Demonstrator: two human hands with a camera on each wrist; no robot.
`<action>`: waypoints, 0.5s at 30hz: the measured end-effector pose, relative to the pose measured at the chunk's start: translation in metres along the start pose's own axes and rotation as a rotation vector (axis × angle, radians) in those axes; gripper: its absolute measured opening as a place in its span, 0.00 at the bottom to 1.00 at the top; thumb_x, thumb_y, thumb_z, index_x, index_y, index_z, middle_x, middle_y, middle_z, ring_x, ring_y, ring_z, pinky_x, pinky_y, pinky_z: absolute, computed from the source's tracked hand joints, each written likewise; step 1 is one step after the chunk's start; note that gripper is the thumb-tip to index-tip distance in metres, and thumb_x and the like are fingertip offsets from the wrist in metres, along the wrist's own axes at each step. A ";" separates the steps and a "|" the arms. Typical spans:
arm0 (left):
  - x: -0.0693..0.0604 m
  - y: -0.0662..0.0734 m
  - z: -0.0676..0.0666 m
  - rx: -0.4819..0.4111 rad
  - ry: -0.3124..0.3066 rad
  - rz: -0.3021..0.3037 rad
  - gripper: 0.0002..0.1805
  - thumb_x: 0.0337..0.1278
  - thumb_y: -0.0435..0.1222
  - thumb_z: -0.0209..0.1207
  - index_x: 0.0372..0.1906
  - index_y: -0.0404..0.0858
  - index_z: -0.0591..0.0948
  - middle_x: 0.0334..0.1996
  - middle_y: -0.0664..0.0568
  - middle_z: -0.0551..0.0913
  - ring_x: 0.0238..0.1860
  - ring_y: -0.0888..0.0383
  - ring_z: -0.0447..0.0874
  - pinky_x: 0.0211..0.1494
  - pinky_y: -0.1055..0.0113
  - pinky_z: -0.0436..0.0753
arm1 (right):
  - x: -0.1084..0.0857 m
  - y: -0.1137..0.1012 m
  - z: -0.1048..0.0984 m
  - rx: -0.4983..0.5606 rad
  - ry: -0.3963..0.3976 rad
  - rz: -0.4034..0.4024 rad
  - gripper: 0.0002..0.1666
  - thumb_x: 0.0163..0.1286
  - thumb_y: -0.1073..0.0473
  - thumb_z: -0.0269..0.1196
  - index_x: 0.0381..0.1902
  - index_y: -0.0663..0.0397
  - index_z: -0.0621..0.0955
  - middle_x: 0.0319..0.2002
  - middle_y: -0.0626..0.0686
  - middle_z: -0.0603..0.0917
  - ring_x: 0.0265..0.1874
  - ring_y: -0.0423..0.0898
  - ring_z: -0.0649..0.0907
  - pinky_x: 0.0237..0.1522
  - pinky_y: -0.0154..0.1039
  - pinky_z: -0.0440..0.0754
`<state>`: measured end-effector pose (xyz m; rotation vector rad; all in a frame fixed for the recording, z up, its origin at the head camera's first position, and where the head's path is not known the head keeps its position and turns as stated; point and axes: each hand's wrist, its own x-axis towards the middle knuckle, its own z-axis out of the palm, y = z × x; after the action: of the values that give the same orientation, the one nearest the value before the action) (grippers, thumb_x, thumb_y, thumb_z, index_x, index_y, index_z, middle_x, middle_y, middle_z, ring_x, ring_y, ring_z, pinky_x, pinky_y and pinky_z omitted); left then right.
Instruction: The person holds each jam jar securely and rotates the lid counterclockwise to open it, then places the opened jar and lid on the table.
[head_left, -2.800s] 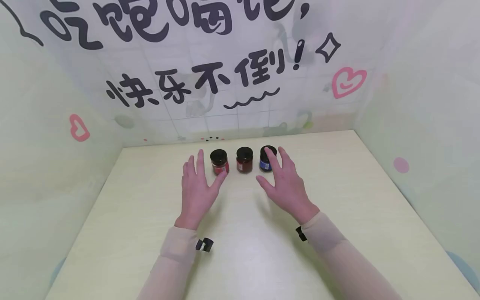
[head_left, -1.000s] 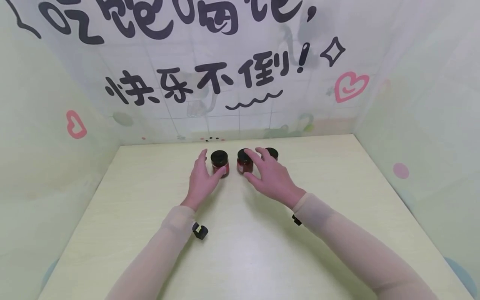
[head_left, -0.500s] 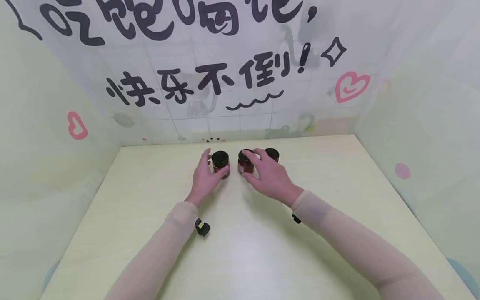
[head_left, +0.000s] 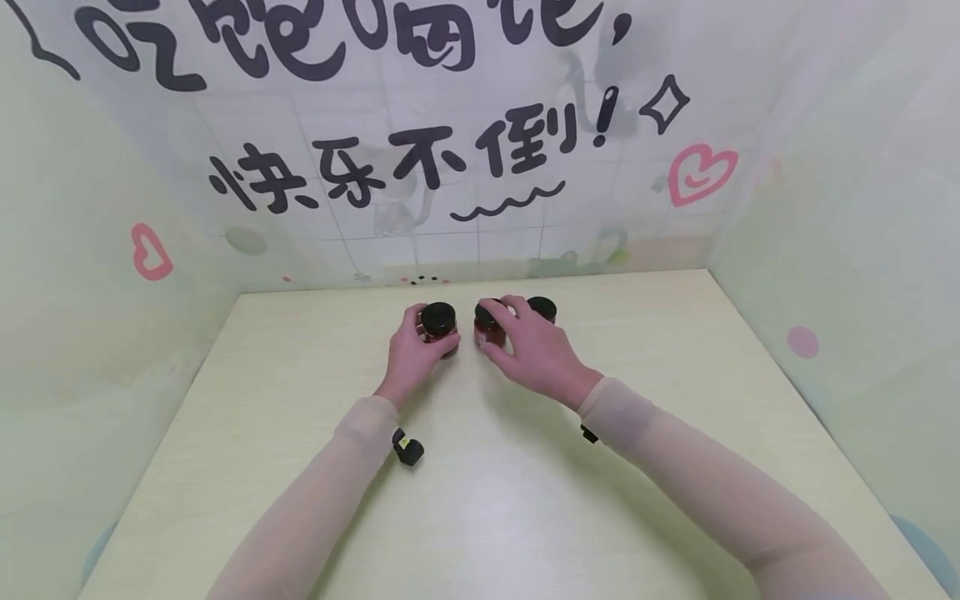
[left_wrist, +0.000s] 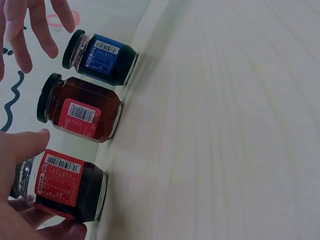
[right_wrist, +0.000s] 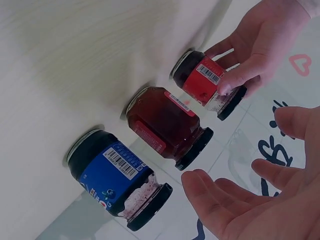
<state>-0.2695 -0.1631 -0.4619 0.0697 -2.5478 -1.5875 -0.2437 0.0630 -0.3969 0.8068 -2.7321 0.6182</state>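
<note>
Three glass jars with dark lids stand upright in a row at the back of the table. My left hand (head_left: 412, 354) holds the left jar (left_wrist: 60, 182), which has a red label; its thumb lies on the near side and its fingers reach behind. Beside it stands the middle jar (right_wrist: 162, 127), reddish-brown with red labels. My right hand (head_left: 542, 354) hovers by this middle jar, fingers spread and apart from the glass in the right wrist view. The blue-labelled jar (right_wrist: 112, 172) is on the right, mostly hidden behind my right hand in the head view.
The pale wooden table (head_left: 480, 517) extends toward me in front of the jars. A light wall (head_left: 337, 250) with dark lettering rises just behind them. Side walls (head_left: 847, 250) bound the table on both sides.
My right hand has shifted left from the blue-labelled jar to the middle one. The left hand has moved in and its fingers have come round the left jar. The jars stand where they were.
</note>
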 end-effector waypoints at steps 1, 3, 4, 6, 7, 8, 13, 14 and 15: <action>0.000 -0.001 0.000 0.004 -0.002 -0.002 0.44 0.50 0.44 0.76 0.70 0.41 0.66 0.63 0.42 0.77 0.64 0.46 0.75 0.67 0.50 0.71 | 0.000 -0.001 0.000 -0.002 0.000 -0.001 0.34 0.71 0.43 0.61 0.73 0.39 0.69 0.64 0.54 0.72 0.39 0.49 0.81 0.27 0.50 0.82; 0.001 -0.003 0.000 0.015 -0.009 -0.003 0.42 0.50 0.44 0.76 0.68 0.41 0.67 0.63 0.43 0.77 0.64 0.46 0.75 0.67 0.50 0.71 | 0.001 -0.002 0.000 -0.007 0.000 -0.006 0.34 0.72 0.43 0.60 0.73 0.39 0.69 0.63 0.53 0.72 0.38 0.48 0.81 0.27 0.49 0.82; 0.001 -0.004 0.000 0.019 -0.011 -0.002 0.41 0.50 0.43 0.76 0.68 0.40 0.68 0.63 0.43 0.77 0.64 0.46 0.75 0.67 0.50 0.71 | 0.002 -0.002 -0.001 -0.008 -0.002 -0.008 0.34 0.72 0.43 0.59 0.73 0.39 0.69 0.63 0.53 0.72 0.38 0.47 0.81 0.27 0.49 0.82; 0.002 -0.005 -0.001 0.018 -0.017 0.002 0.40 0.51 0.42 0.75 0.67 0.40 0.69 0.62 0.43 0.78 0.64 0.46 0.75 0.67 0.50 0.71 | 0.002 -0.003 -0.001 -0.012 -0.006 -0.011 0.34 0.72 0.42 0.59 0.73 0.40 0.69 0.63 0.53 0.72 0.38 0.46 0.80 0.26 0.48 0.81; 0.002 -0.006 -0.001 0.018 -0.018 0.004 0.40 0.51 0.42 0.75 0.67 0.40 0.69 0.62 0.43 0.78 0.63 0.46 0.75 0.67 0.50 0.71 | 0.003 -0.004 -0.001 -0.011 -0.007 -0.013 0.34 0.72 0.43 0.59 0.73 0.40 0.69 0.63 0.53 0.73 0.37 0.46 0.80 0.26 0.48 0.81; 0.003 -0.006 -0.001 0.019 -0.019 0.008 0.39 0.51 0.41 0.75 0.67 0.39 0.69 0.61 0.43 0.78 0.63 0.46 0.76 0.66 0.50 0.72 | 0.003 -0.004 -0.001 -0.009 -0.007 -0.015 0.34 0.72 0.43 0.60 0.73 0.41 0.69 0.63 0.53 0.73 0.37 0.46 0.80 0.27 0.48 0.81; 0.005 -0.008 0.000 0.036 -0.019 0.018 0.36 0.50 0.41 0.76 0.62 0.38 0.72 0.58 0.43 0.80 0.61 0.47 0.77 0.66 0.50 0.71 | 0.004 -0.004 -0.001 -0.013 -0.013 -0.012 0.34 0.72 0.42 0.59 0.73 0.41 0.69 0.63 0.54 0.73 0.36 0.46 0.81 0.28 0.48 0.81; 0.005 -0.009 0.001 0.041 -0.018 0.018 0.35 0.50 0.41 0.76 0.61 0.38 0.72 0.58 0.43 0.81 0.61 0.47 0.77 0.66 0.50 0.71 | 0.004 -0.004 -0.001 -0.014 -0.015 -0.010 0.35 0.72 0.42 0.59 0.74 0.41 0.68 0.63 0.54 0.73 0.35 0.46 0.81 0.28 0.48 0.82; 0.005 -0.009 0.001 0.043 -0.016 0.018 0.34 0.50 0.41 0.76 0.60 0.38 0.73 0.57 0.43 0.81 0.60 0.47 0.77 0.66 0.50 0.71 | 0.004 -0.004 -0.001 -0.018 -0.018 -0.009 0.35 0.73 0.41 0.58 0.74 0.41 0.68 0.63 0.54 0.73 0.35 0.46 0.81 0.28 0.48 0.82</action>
<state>-0.2752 -0.1667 -0.4698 0.0379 -2.5872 -1.5331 -0.2451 0.0588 -0.3934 0.8239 -2.7447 0.5861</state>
